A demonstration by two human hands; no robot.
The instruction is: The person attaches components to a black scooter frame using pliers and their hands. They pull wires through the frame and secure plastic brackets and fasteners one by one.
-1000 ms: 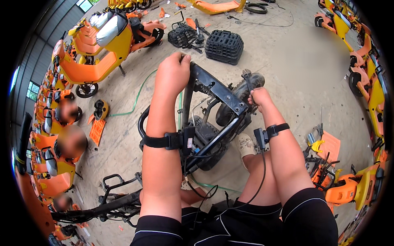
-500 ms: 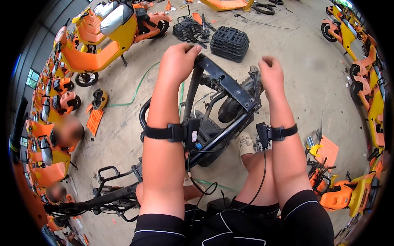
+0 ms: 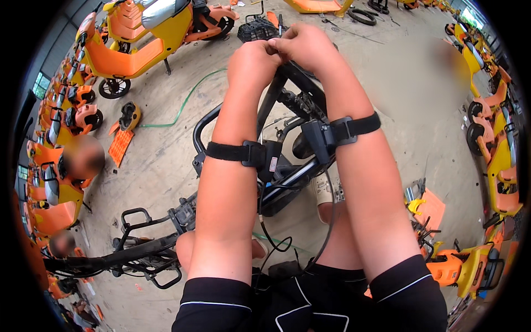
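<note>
My left hand [image 3: 254,62] and my right hand [image 3: 307,47] meet at the far end of a black scooter frame [image 3: 270,94]. The fingertips of both are pinched together over its top corner. Whatever sits between them is hidden behind the fingers. The bare frame lies tilted in front of me, with metal tubes and a black loop handle [image 3: 200,133] on its left side. Part of its dark wheel [image 3: 301,146] shows behind my right forearm. Black straps with small boxes and cables circle both forearms.
A yellow and orange scooter [image 3: 130,61] stands at the far left, with more lining both sides. A black crate [image 3: 255,30] lies beyond my hands. Nearby are a green strap [image 3: 191,102], a yellow helmet [image 3: 130,116], an orange panel [image 3: 428,210] and another black frame [image 3: 144,260].
My right hand has come left and forward from beside the frame to meet my left hand at its far corner. The view has shifted slightly.
</note>
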